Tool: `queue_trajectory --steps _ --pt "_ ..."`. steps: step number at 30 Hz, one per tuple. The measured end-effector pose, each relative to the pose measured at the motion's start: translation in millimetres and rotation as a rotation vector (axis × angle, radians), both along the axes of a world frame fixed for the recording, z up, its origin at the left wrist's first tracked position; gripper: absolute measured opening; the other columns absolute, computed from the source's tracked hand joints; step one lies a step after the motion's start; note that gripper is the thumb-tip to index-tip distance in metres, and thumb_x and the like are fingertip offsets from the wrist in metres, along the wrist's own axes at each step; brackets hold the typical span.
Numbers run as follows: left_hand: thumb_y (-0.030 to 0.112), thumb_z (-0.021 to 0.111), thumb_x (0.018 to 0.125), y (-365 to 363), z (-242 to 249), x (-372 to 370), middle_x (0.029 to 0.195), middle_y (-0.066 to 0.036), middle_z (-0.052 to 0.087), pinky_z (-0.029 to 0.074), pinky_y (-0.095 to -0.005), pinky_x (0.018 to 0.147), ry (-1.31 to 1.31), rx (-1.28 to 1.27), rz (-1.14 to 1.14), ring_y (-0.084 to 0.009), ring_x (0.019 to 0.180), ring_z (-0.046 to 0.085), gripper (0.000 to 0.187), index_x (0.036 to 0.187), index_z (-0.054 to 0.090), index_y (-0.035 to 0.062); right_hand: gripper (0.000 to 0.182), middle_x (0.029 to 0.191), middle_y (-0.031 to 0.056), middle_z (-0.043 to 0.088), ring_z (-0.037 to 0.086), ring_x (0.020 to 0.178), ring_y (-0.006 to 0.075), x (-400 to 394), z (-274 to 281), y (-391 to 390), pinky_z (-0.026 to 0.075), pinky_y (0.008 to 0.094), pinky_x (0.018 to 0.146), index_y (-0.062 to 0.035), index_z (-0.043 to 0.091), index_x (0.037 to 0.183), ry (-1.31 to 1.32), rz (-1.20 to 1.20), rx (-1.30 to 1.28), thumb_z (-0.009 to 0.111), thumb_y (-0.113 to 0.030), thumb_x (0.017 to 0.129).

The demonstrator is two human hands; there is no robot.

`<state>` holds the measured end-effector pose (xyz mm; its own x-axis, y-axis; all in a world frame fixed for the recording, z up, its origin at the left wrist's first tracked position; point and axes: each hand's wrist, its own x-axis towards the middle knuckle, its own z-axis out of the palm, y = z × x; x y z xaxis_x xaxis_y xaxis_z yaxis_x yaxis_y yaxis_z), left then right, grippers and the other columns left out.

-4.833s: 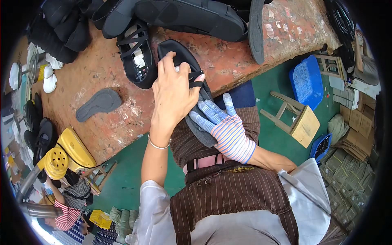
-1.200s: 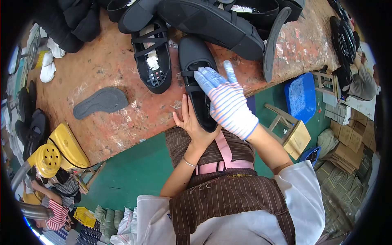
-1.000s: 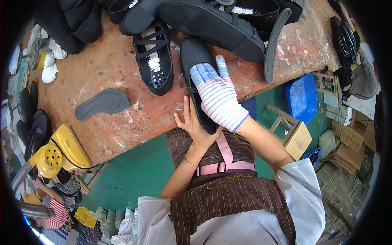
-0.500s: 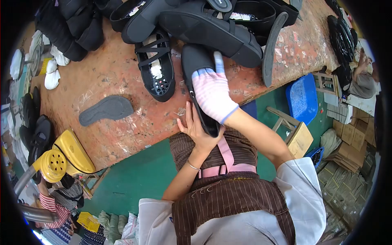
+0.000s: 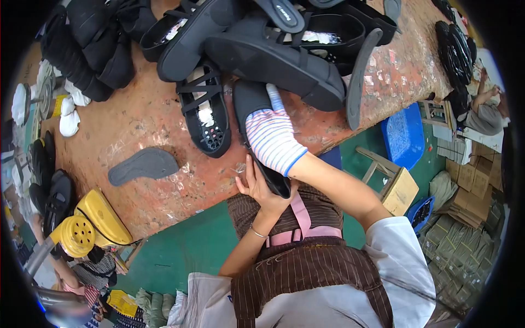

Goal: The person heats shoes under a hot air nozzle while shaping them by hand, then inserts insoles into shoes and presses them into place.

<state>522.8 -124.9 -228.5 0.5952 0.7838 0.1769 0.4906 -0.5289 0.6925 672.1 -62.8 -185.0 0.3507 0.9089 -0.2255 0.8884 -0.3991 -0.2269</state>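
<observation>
A black shoe [image 5: 249, 97] lies at the table's front edge with its heel toward my body. My right hand [image 5: 273, 136], in a striped white and blue glove, reaches into the shoe's opening. Most of its fingers are hidden inside, and one stretches along the outside near the toe. My bare left hand [image 5: 265, 191], with a bracelet at the wrist, cups the heel end, thumb behind it and fingers along the side. Just left of it lies a black strappy shoe [image 5: 210, 117], opening upward. A loose dark grey insole [image 5: 143, 165] rests flat farther left.
Black shoes [image 5: 279, 65] are heaped at the back, with a curved grey insole [image 5: 361, 82] leaning at their right. More black shoes [image 5: 93, 49] are stacked at the back left. A yellow machine part [image 5: 101, 216] stands by the left edge. A wooden stool [image 5: 398, 188] and blue basin [image 5: 403, 134] are right.
The table, shoes and insole sit slightly lower in view. My right hand stays in the shoe and my left hand stays at its heel.
</observation>
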Motion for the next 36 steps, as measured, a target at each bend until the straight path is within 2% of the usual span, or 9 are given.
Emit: queue_trajectory --steps 6,11,14,16,17,22,28,31,36 --pt "0.047 0.08 0.066 -0.7 2.1 -3.9 0.148 -0.026 0.036 0.0 -0.0549 0.113 -0.022 -0.079 -0.015 -0.0356 0.142 0.028 0.101 0.14 0.038 -0.0063 0.025 0.085 0.0189 0.068 0.068 0.089 0.029 9.4 13.9 -10.9 0.015 0.0546 0.118 0.0023 0.067 0.092 0.086 0.089 0.083 0.05 -0.014 0.084" --pt "0.016 0.087 0.061 24.3 30.7 -31.1 0.121 -0.015 0.05 0.038 -0.0406 0.101 -0.155 -0.166 -0.162 -0.0291 0.115 0.048 0.078 0.126 0.047 0.001 0.054 0.139 0.0189 0.05 0.042 0.137 0.0283 -0.8 52.1 -62.6 0.019 0.0533 0.117 -0.0027 0.049 0.137 0.418 0.101 0.228 0.056 -0.012 0.084" --pt "0.021 0.085 0.058 68.8 71.6 -76.9 0.103 -0.007 0.049 0.045 -0.0353 0.09 -0.292 -0.501 -0.111 -0.0208 0.094 0.053 0.069 0.113 0.047 0.0042 0.042 0.118 0.0174 0.066 0.062 0.114 0.0288 25.7 82.1 -108.5 0.038 0.0425 0.109 -0.0072 0.063 0.124 0.799 0.048 0.702 0.061 -0.005 0.081" --pt "0.033 0.085 0.057 82.6 94.9 -117.9 0.104 -0.008 0.05 0.042 -0.0331 0.089 -0.54 -0.993 0.009 -0.0194 0.097 0.051 0.072 0.11 0.046 0.0061 0.036 0.106 0.0163 0.069 0.067 0.1 0.0262 40.3 91.4 -129.2 0.051 0.0348 0.092 -0.0046 0.064 0.12 0.564 -0.443 0.784 0.063 -0.003 0.085" --pt "0.037 0.083 0.057 106.0 64.7 -164.2 0.105 -0.008 0.05 0.044 -0.0311 0.085 -0.559 -0.634 -0.114 -0.0187 0.096 0.051 0.079 0.117 0.042 0.0061 0.035 0.108 0.0164 0.068 0.066 0.101 0.0251 50.6 78.4 -135.3 0.05 0.0332 0.093 -0.0033 0.063 0.122 0.598 -0.641 0.904 0.063 -0.006 0.088" --pt "0.026 0.08 0.068 122.9 119.0 -178.8 0.117 -0.012 0.052 0.051 -0.0343 0.087 -0.838 -0.493 0.324 -0.0244 0.101 0.057 0.077 0.13 0.039 0.0079 0.051 0.121 0.0175 0.063 0.061 0.111 0.023 129.7 -4.7 -145.0 0.047 0.0337 0.096 0.0023 0.054 0.132 0.338 -0.953 0.904 0.069 -0.023 0.09" --pt "0.009 0.079 0.077 152.8 65.4 -211.2 0.123 -0.01 0.049 0.039 -0.0374 0.102 -0.332 -0.201 0.798 -0.0254 0.113 0.049 0.053 0.121 0.05 0.0034 0.056 0.111 0.0145 0.068 0.064 0.095 0.0161 139.3 22.3 -137.8 0.051 0.029 0.085 0.0042 0.052 0.133 0.795 -0.96 0.842 0.073 -0.02 0.087" --pt "0.008 0.075 0.079 145.2 57.2 -198.3 0.135 -0.02 0.048 0.031 -0.0431 0.111 0.045 0.104 0.837 -0.0354 0.13 0.042 0.053 0.125 0.049 -0.0004 0.027 0.096 0.0049 0.07 0.064 0.084 0.0093 138.5 46.9 -155.3 0.051 0.025 0.075 0.0006 0.066 0.109 0.99 -0.992 0.836 0.071 -0.014 0.086" --pt "0.007 0.071 0.081 125.3 97.5 -71.0 0.137 -0.02 0.049 0.032 -0.0423 0.11 -0.082 0.42 0.404 -0.0332 0.129 0.045 0.042 0.12 0.055 0.0012 0.027 0.09 0.0021 0.07 0.065 0.073 0.0116 114.0 55.8 -186.3 0.053 0.0253 0.071 -0.003 0.067 0.108 1.374 -1.156 0.944 0.069 -0.019 0.086"
